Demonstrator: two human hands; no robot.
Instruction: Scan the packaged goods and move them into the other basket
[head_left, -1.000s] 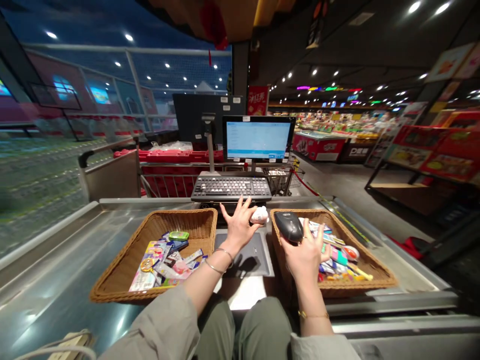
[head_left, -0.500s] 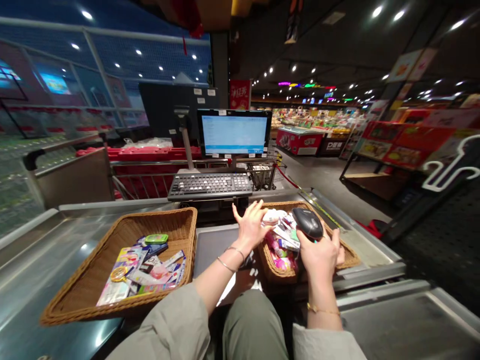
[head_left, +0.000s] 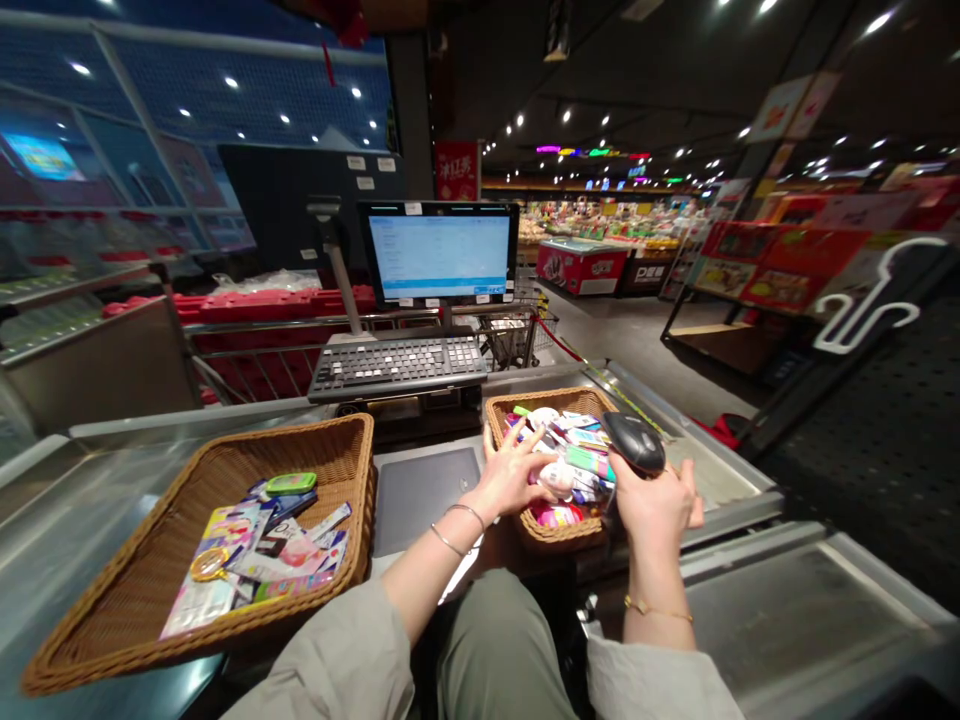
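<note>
My right hand (head_left: 654, 515) is closed around a black handheld barcode scanner (head_left: 634, 442), held over the right side of a small wicker basket (head_left: 504, 404). In that basket lies a heap of small packaged goods, among them a green-and-white tube (head_left: 589, 460) and a pink round pack (head_left: 559, 515). My left hand (head_left: 511, 474) reaches over the basket's left rim with fingers spread, close to a pale pinkish item (head_left: 556, 478); whether it touches it I cannot tell. To the left, a larger wicker basket (head_left: 187, 480) contains several packets, a green pack (head_left: 291, 484) and a yellow round-framed item (head_left: 210, 565).
Behind the counter (head_left: 720, 470) stand a keyboard (head_left: 397, 365) and a lit monitor (head_left: 442, 255). A grey flat pad (head_left: 424, 500) lies between the baskets. At the right is a white hook (head_left: 855, 300); shopping carts (head_left: 262, 350) stand behind the keyboard.
My left hand has come down over the goods in the small basket. The scanner stays in my right hand. The whole view has turned somewhat to the right.
</note>
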